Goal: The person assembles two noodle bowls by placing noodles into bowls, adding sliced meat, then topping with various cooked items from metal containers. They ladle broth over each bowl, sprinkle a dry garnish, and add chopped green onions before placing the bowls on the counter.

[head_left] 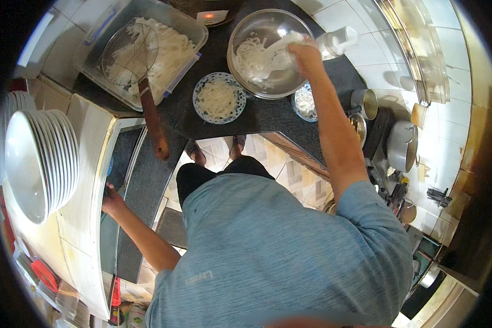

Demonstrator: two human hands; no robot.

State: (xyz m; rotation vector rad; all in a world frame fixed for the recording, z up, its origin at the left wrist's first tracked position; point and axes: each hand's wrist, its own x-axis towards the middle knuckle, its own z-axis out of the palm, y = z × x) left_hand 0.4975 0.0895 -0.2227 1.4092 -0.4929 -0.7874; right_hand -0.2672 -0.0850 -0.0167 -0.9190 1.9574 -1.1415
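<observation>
My right hand (307,57) is closed round a clear plastic container (339,42), bottle-like and tilted over a large steel bowl (236,68). A blurred white mass stretches from the hand into the bowl, over pale noodle-like strands (250,54); I cannot tell if it is part of the container or its contents. My left hand (112,200) reaches down to the left, beside a dark panel. Its fingers look curled, partly hidden, and what they grip is unclear. Close to the bowl sit a blue-patterned plate of white strands (218,98) and a smaller patterned dish (305,103), partly behind my right forearm.
At the far left, a clear plastic bin (172,90) holds more white strands, with a wire skimmer (153,117) across it. White plates (30,164) stand stacked at the left. Pots (403,146) sit by the stove on the right. A glowing red light shows on a device (212,17).
</observation>
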